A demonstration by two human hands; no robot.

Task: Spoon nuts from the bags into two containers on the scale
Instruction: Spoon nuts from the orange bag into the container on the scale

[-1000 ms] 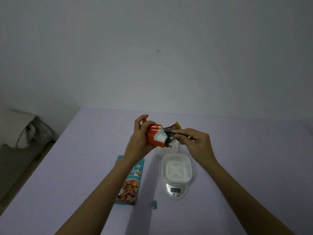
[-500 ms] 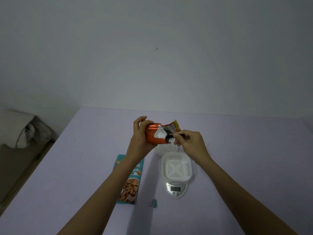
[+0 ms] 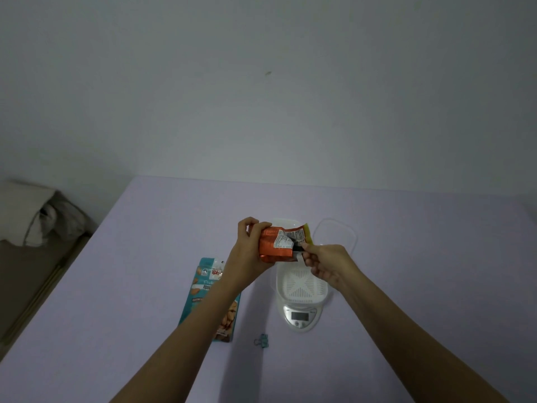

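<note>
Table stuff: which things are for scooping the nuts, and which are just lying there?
For the job: orange bag in the left hand; spoon in the right hand; white basket container; scale; teal almond bag.

Just lying about: clear lid; small binder clip; bundled cloth beside the table.

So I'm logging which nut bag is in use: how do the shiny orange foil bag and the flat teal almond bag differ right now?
The shiny orange foil bag is held up off the table, gripped by the left hand; the flat teal almond bag lies on the lilac table, partly under the left forearm. The right hand pushes a dark utensil into the orange bag's open mouth; nothing enters the teal one. The orange bag is crumpled, the teal one flat. Both are printed snack pouches.
</note>
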